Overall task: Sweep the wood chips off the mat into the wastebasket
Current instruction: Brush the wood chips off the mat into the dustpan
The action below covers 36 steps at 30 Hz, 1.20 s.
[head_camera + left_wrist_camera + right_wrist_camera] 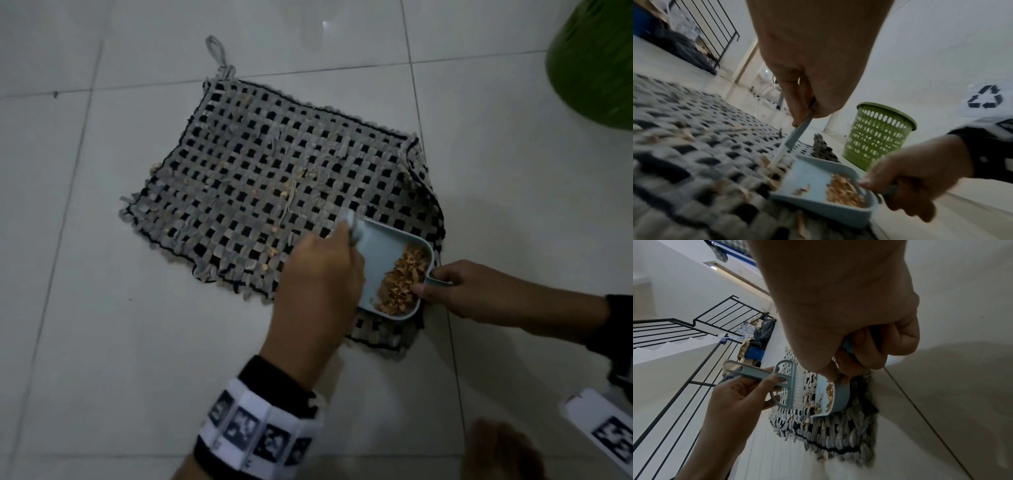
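Sweeping on a grey-and-black woven fabric mat [239, 164] lying flat on the white tiled floor [102, 308]. Pinching the flat handle of a small pale blue plastic brush [795, 386] with white bristles in the left hand [318, 270], thumb on top and curled fingers beneath. Keeping the bristles down on the weave just beside the open lip of the pan, probably for pushing chips over that lip in short strokes. Gripping the short handle of a shallow pale blue plastic dustpan [383, 260] with the right hand [455, 287], fingers curled round it and thumb pressing at the back rim. Resting the pan on the near right corner of the mat with its lip low against the fabric, seemingly so that nothing is slipping underneath. Keeping a heap of tan wood chips [400, 284] at the rear wall of the pan, next to the handle and away from the open side. Leaving scattered loose chips [274, 253] on the mat, mostly toward the near edge and the middle, with a few right at the lip. Waiting well apart on the floor, beyond the right side of the mat, a green perforated plastic wastebasket [877, 136], upright and open-topped. Judging the job as partly done: more sweeping needed, then carrying the pan level to the basket for avoiding spills.
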Each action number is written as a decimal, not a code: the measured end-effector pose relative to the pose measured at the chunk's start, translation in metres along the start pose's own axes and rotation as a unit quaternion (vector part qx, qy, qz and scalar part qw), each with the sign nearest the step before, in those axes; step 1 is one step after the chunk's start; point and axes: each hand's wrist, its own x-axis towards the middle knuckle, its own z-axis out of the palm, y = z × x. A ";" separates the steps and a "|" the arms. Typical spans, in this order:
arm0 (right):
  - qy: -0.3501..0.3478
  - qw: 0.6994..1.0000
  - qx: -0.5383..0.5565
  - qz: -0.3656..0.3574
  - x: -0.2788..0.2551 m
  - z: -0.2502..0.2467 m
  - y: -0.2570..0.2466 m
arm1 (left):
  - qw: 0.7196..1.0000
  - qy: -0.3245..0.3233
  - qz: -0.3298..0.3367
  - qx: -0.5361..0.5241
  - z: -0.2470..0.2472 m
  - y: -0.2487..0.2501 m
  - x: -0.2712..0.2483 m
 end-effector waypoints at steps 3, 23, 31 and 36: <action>-0.003 1.000 0.009 0.003 -0.002 0.000 -0.001 | 0.998 0.016 -0.048 0.046 -0.016 -0.032 0.008; -0.006 0.999 0.036 -0.002 0.001 0.001 -0.003 | 0.999 0.023 -0.018 0.029 -0.005 -0.038 0.006; 0.003 1.000 0.029 0.006 0.006 0.003 -0.001 | 0.993 -0.020 0.059 -0.096 0.027 0.012 -0.013; -0.002 0.999 0.035 0.014 0.003 0.003 -0.005 | 0.992 0.033 0.027 -0.117 0.015 -0.009 -0.003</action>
